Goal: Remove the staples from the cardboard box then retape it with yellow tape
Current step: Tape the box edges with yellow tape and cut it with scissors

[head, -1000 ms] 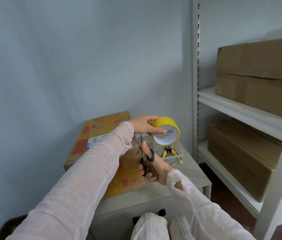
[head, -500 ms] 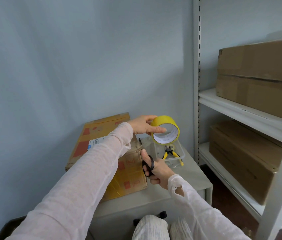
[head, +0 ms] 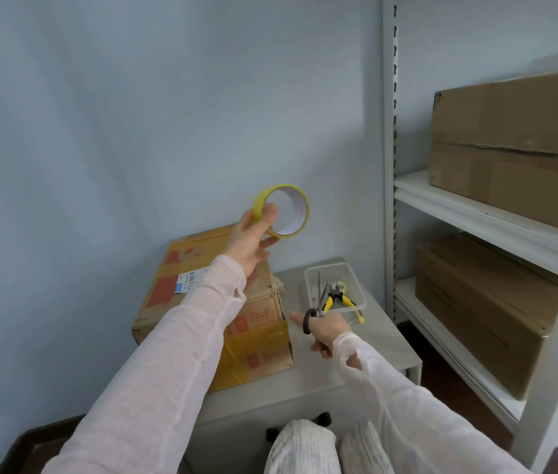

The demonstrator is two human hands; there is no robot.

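Left hand (head: 249, 238): raised, thumb and fingers gripping yellow tape roll (head: 282, 211).
Right hand (head: 326, 330): fingers through scissors (head: 316, 311) handles.
Cardboard box (head: 209, 302): beneath left forearm.
Tray (head: 356, 285): just beyond right hand.

A pale grey cabinet (head: 370, 357) stands against a light blue wall (head: 134, 114), with a black handle (head: 322, 419) on its front. A clear plastic tray (head: 331, 267) sits on the cabinet's top near the far right corner. Just to the right rises a white metal shelving unit (head: 389, 165). Its upper shelf (head: 469, 210) carries a large brown carton (head: 517, 145) with a crease running across its face. The shelf below holds another brown carton (head: 476, 313). Dark brown floor (head: 442, 378) shows between cabinet and shelving.
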